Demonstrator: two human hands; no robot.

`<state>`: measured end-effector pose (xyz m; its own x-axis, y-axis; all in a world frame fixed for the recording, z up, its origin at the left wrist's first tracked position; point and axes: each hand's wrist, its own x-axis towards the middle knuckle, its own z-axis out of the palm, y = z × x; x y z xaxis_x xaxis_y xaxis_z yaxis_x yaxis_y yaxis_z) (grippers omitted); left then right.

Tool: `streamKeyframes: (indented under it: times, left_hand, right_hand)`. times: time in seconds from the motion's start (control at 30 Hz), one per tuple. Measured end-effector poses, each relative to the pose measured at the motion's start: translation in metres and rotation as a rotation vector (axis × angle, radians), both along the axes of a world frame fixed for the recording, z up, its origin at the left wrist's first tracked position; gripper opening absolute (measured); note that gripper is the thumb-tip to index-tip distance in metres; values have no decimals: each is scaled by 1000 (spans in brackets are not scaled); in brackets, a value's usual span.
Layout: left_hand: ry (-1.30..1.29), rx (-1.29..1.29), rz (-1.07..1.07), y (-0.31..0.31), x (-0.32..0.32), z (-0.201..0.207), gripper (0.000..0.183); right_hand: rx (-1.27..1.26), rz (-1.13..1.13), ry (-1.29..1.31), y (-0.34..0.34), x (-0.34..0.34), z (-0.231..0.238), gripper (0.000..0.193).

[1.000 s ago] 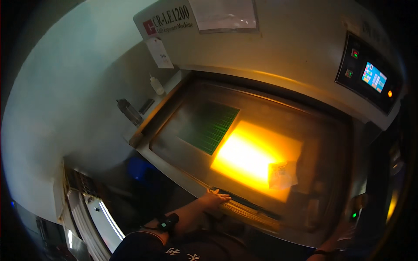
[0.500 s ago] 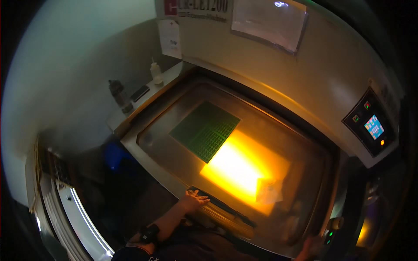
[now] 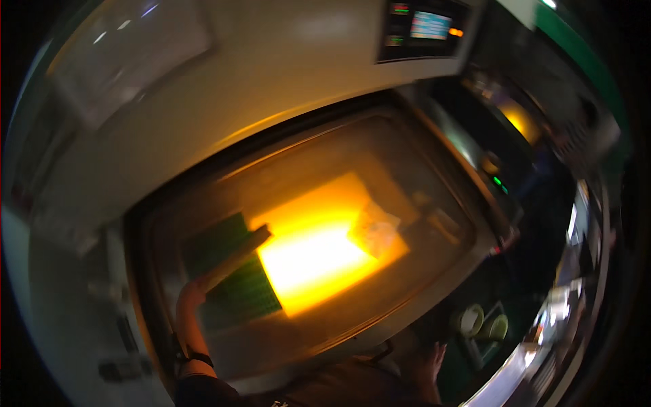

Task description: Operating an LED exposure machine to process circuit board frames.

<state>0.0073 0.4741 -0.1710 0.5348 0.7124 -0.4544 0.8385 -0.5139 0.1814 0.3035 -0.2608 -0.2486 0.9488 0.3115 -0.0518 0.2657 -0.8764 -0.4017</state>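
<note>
My left hand is closed around the near end of a long straight bar, which slants over a green gridded panel. Blur hides whether the bar touches the panel. The panel lies on a framed glass-like bed, beside a bright yellow lit area. A thin pale sheet rests at the right end of that light. Off the bed's near edge, my right hand has its fingers stretched out and holds nothing I can see.
Behind the bed rises a machine housing with a small control screen. Two round pale containers stand at the lower right. Another person is at the far right, near a second yellow light.
The view has swung to the right. My left hand has gone from the bed's near edge to the green panel, now with the bar in it. My right hand shows more fully.
</note>
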Motion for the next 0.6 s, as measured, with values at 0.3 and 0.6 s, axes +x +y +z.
streamKeyframes:
  times: [0.3,0.6]
  left_hand:
    - [13,-8,315,50,144,-54,65]
    - [-142,-455,-428,-172,52,-74,69]
  right_hand:
    - [158,95,-40,85,-21,58,84]
    - [53,954,-105,247,44,139,82]
